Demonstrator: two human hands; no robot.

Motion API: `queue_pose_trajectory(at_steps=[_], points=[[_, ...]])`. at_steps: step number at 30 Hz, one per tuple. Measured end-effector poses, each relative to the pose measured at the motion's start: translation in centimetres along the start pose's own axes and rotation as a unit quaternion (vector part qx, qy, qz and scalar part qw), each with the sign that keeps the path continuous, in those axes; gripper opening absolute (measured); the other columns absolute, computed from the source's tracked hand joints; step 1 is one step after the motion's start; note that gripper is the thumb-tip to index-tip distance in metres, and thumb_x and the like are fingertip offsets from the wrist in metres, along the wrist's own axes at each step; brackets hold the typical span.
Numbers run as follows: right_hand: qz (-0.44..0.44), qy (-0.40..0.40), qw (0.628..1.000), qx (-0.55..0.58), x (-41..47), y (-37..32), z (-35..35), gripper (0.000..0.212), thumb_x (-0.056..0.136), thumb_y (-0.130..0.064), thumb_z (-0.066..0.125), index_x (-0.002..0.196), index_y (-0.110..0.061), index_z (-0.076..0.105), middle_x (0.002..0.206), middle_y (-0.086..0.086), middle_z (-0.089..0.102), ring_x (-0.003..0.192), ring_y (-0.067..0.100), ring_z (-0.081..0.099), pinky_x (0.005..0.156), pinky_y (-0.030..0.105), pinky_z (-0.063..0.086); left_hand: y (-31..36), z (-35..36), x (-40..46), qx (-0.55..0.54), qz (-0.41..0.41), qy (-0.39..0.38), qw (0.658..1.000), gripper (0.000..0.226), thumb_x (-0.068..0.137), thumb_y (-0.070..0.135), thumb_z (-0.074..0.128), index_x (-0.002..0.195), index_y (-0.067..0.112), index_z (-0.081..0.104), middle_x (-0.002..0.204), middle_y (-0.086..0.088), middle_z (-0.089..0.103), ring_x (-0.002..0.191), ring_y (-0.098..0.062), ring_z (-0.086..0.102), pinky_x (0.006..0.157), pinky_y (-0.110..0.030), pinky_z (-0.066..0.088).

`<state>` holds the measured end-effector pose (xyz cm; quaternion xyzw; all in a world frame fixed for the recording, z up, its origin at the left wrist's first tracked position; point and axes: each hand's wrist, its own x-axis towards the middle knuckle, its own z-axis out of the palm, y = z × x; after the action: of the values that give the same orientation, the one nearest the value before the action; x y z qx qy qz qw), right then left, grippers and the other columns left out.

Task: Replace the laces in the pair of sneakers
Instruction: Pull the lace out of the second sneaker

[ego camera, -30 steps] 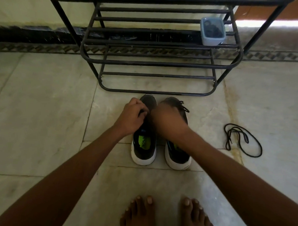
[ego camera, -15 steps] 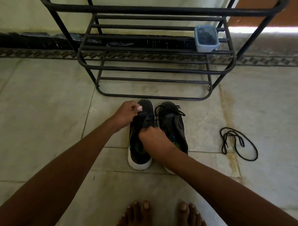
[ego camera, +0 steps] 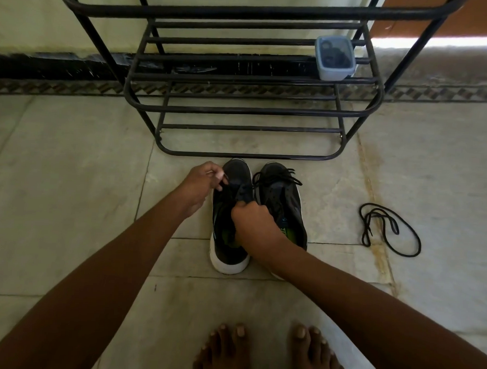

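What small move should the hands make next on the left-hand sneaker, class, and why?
Probably draw the lace sideways and snug across the left sneaker. The left hand and right hand each pinch the lace over this shoe. The right sneaker already shows lacing, and a loose lace lies on the floor.

Two sneakers stand side by side on the floor, the left sneaker touching the right sneaker, both just in front of the rack. A container sits on a rack shelf, at its right end. A loose lace lies right of the sneakers, well apart. Bare feet stand nearest the person.
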<state>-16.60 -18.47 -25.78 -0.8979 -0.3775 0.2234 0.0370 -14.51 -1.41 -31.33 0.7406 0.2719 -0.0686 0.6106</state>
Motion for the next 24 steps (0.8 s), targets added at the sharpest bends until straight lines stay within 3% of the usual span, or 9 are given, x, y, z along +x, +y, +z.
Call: queue_pose_trajectory(at_steps=[3, 5, 7, 10, 13, 17, 20, 22, 24], points=[[0.002, 0.004, 1.000, 0.003, 0.0, -0.2, -0.1, 0.024, 0.099, -0.003, 0.056, 0.121, 0.005, 0.055, 0.117, 0.020, 0.062, 0.104, 0.037, 0.064, 0.085, 0.040, 0.051, -0.5, 0.0, -0.2, -0.035, -0.039, 0.001, 0.999, 0.008, 0.100, 0.021, 0.063, 0.094, 0.018, 0.067, 0.079, 0.003, 0.062, 0.072, -0.012, 0.052, 0.069, -0.030, 0.040], [0.000, 0.009, 1.000, 0.004, 0.1, -0.4, -0.1, 0.022, 0.099, -0.002, 0.055, 0.119, 0.005, 0.056, 0.116, 0.020, 0.062, 0.102, 0.036, 0.065, 0.084, 0.039, 0.051, -0.6, -0.1, -0.1, 0.080, 0.036, -0.013, 0.996, 0.011, 0.089, 0.018, 0.078, 0.099, 0.019, 0.075, 0.081, 0.002, 0.064, 0.074, -0.009, 0.055, 0.070, -0.023, 0.045], [0.002, 0.012, 1.000, 0.003, 0.1, -0.4, 0.0, 0.021, 0.099, -0.002, 0.055, 0.119, 0.004, 0.056, 0.116, 0.020, 0.063, 0.101, 0.034, 0.065, 0.083, 0.039, 0.052, -0.5, 0.4, 0.1, 0.224, 0.129, 0.020, 0.966, 0.013, 0.083, 0.014, 0.082, 0.095, 0.018, 0.079, 0.081, -0.005, 0.063, 0.072, -0.011, 0.055, 0.070, -0.024, 0.044], [0.010, 0.016, 1.000, 0.011, 0.1, -0.3, 0.0, 0.023, 0.098, -0.003, 0.057, 0.120, 0.004, 0.056, 0.117, 0.020, 0.062, 0.103, 0.035, 0.065, 0.084, 0.038, 0.052, 0.0, 1.6, 0.3, 0.274, 0.159, 0.071, 0.946, 0.002, 0.088, 0.010, 0.077, 0.087, 0.012, 0.076, 0.087, 0.001, 0.051, 0.080, -0.011, 0.053, 0.078, -0.024, 0.041], [0.015, 0.015, 1.000, 0.017, 0.1, -0.4, 0.1, 0.023, 0.098, -0.004, 0.059, 0.119, 0.004, 0.057, 0.116, 0.020, 0.063, 0.102, 0.035, 0.066, 0.084, 0.038, 0.053, 0.5, 2.1, 0.5, 0.219, 0.110, 0.108, 0.963, 0.013, 0.099, 0.014, 0.064, 0.086, 0.012, 0.067, 0.090, 0.002, 0.059, 0.092, -0.017, 0.059, 0.084, -0.029, 0.045], [0.016, 0.015, 0.999, 0.026, 0.3, -0.3, 0.2, 0.022, 0.097, -0.002, 0.059, 0.118, 0.004, 0.058, 0.115, 0.020, 0.064, 0.102, 0.036, 0.066, 0.085, 0.039, 0.053, 2.0, 1.6, 0.4, -0.024, -0.006, 0.162, 0.986, 0.021, 0.107, 0.022, 0.052, 0.092, 0.014, 0.064, 0.084, -0.001, 0.062, 0.077, -0.015, 0.056, 0.063, -0.027, 0.045], [0.017, 0.009, 0.999, 0.031, 0.3, -0.2, 0.2, 0.025, 0.098, -0.003, 0.060, 0.121, 0.005, 0.057, 0.117, 0.019, 0.064, 0.103, 0.035, 0.066, 0.087, 0.039, 0.053, 1.6, 0.1, 0.6, 0.107, 0.077, 0.101, 0.986, 0.017, 0.106, 0.018, 0.052, 0.095, 0.016, 0.064, 0.085, -0.001, 0.062, 0.077, -0.012, 0.056, 0.066, -0.025, 0.043], [0.017, 0.014, 0.999, 0.030, 0.3, -0.2, 0.4, 0.023, 0.098, -0.003, 0.059, 0.120, 0.004, 0.057, 0.116, 0.019, 0.064, 0.102, 0.034, 0.066, 0.086, 0.038, 0.053, 1.2, -1.0, 0.4, 0.222, 0.149, 0.012, 0.964, 0.017, 0.102, 0.026, 0.061, 0.090, 0.016, 0.069, 0.083, 0.003, 0.062, 0.076, -0.006, 0.056, 0.070, -0.025, 0.041], [0.018, 0.024, 0.999, 0.023, 0.3, -0.2, 0.6, 0.022, 0.098, -0.002, 0.059, 0.118, 0.004, 0.057, 0.114, 0.019, 0.064, 0.101, 0.034, 0.067, 0.082, 0.038, 0.053, 0.6, -1.9, 0.7, 0.292, 0.181, -0.029, 0.939, 0.017, 0.088, 0.039, 0.077, 0.089, 0.022, 0.076, 0.086, 0.004, 0.060, 0.087, -0.010, 0.055, 0.075, -0.028, 0.041]])
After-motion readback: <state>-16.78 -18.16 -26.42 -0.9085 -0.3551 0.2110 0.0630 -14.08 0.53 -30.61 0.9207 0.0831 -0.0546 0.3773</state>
